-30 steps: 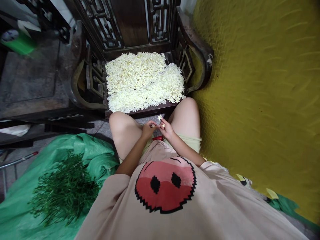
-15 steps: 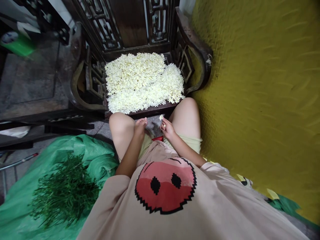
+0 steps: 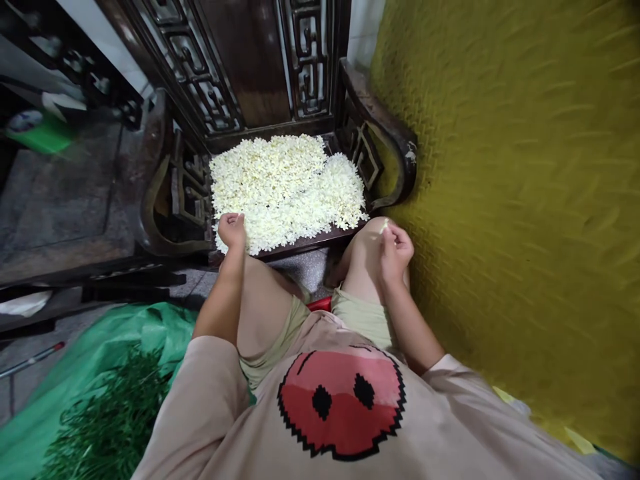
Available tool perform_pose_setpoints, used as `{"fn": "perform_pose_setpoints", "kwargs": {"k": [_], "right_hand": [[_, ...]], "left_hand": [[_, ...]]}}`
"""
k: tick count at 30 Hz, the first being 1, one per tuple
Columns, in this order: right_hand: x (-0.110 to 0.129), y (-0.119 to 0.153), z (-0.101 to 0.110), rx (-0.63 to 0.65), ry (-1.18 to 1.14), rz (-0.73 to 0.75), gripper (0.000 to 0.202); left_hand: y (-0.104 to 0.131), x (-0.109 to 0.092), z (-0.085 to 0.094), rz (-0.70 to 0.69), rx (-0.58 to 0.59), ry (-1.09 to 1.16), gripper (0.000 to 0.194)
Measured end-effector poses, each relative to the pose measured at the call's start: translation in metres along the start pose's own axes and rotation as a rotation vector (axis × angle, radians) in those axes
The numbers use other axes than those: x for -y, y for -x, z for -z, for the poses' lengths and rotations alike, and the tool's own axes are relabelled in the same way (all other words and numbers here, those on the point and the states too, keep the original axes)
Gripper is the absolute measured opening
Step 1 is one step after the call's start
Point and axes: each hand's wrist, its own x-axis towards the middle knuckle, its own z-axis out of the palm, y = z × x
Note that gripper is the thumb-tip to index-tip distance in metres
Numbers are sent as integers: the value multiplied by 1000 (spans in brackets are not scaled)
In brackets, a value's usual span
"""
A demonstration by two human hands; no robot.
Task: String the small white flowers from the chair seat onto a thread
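Observation:
White and pale yellow flowers [image 3: 290, 190] cover the seat of a dark carved wooden chair [image 3: 255, 80]. My left hand [image 3: 232, 230] is over the front left edge of the flower layer, its fingers pinched together; whatever they hold is too small to make out. Above my right knee is my right hand [image 3: 397, 247], closed with thumb and fingertips around a small whitish flower [image 3: 385, 225]. The two hands are wide apart, one on each side of my lap.
Green stems [image 3: 115, 413] lie piled on a green plastic sheet [image 3: 150, 320] at the lower left. A green container [image 3: 43, 133] stands on a dark wooden surface [image 3: 60, 193]. A yellow textured surface [image 3: 515, 220] rises along the right.
My hands have parted from between my knees. The left moved forward and left to the flowers, the right moved right over the knee with its flower. The view has shifted slightly.

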Motion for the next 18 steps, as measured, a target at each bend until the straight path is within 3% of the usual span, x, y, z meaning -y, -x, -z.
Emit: {"fn": "perform_pose_setpoints", "kwargs": {"k": [6,11,15,18], "right_hand": [[-3,-19,-8,-167,9,75,33],[-2,-12,-16,-211,38,90,33],[-2,-14,-16,-287,12,84,33],[0,-19,-11,-331,24,106,34]], "left_hand": [[7,8,-2,11,-47,116,21],[44,-4,2,6,-149,103,16],[108,-8,-15,-101,231,-45,17],[161,2,-42,-118,663,-170,12]]}}
